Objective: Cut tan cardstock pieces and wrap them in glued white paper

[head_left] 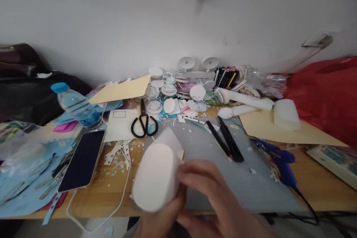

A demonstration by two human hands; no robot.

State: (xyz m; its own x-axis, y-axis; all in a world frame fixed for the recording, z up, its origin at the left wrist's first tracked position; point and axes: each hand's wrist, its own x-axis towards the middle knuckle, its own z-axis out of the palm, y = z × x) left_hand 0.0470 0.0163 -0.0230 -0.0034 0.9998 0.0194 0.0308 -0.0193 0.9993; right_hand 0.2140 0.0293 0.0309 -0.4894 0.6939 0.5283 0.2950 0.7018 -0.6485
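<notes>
My left hand (161, 220) and right hand (216, 189) blur around a white rounded piece (154, 178), its underside out of sight, some of my left fingers lost behind it (whether it is hollow, I cannot tell). It also hides part of a pale paper (169, 137) beyond. The bottom edge crops my forearms. At right, a red bag (326, 96) and a shallow box (334, 163) run off; at left, a dark bag (36, 95). Small print on the bottle (76, 106) is too tiny to read.
</notes>
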